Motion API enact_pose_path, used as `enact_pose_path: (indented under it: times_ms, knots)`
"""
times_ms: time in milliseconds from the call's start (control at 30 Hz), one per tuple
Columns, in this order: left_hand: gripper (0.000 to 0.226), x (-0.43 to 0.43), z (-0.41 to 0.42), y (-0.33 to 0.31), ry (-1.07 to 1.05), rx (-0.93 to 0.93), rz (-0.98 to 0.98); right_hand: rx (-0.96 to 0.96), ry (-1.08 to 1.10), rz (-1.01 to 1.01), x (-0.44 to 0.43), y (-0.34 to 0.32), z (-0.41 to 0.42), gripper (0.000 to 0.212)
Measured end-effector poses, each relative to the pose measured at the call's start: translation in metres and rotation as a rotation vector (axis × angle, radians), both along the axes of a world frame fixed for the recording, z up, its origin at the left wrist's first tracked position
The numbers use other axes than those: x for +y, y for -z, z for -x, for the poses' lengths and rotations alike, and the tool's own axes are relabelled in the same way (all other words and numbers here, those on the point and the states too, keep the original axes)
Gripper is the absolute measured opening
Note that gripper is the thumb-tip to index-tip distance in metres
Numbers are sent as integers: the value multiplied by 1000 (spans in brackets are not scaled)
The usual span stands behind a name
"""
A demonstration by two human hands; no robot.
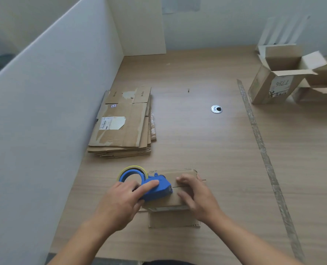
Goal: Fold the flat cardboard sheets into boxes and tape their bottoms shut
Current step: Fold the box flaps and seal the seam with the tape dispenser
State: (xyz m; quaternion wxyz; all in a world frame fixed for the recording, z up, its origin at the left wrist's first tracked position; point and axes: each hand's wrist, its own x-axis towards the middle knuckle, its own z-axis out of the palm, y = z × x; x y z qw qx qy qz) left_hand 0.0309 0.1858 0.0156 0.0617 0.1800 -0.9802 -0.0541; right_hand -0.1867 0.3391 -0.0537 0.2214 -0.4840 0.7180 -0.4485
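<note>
Fingers (pixel 149 183) of the left hand (pixel 124 199) are gripping a blue tape dispenser (pixel 159 189) on an upturned cardboard box (pixel 173 219).
The right hand (pixel 196 197) is pressing relaxed, spread fingers on the bottom flaps, apparently holding the seam closed for taping. The box is sitting near the counter's (pixel 216 150) front edge. Flat cardboard sheets (pixel 120 127) are waiting stacked beside the partition (pixel 53 92), and folded boxes (pixel 277 79) are standing far right.

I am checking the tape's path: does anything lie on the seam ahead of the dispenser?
Yes. The right hand presses on the box and covers the seam directly ahead of the dispenser, which the left hand grips.
</note>
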Motion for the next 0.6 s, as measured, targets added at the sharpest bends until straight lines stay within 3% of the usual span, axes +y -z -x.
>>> enact_pose_path:
  times_ms: [167, 300, 467, 600]
  knots:
    - [54, 6, 3, -3, 72, 10, 21, -252, -46, -62, 4, -19, 8, 57]
    - [50, 9, 11, -6, 96, 17, 33, -228, -111, -115, 4, -24, 13, 60]
    - [53, 12, 18, -8, 96, 0, -15, -179, -47, -47, -2, -21, 12, 25]
    - [57, 11, 21, -8, 75, -7, -64, -169, 24, 6, -4, -19, 11, 11]
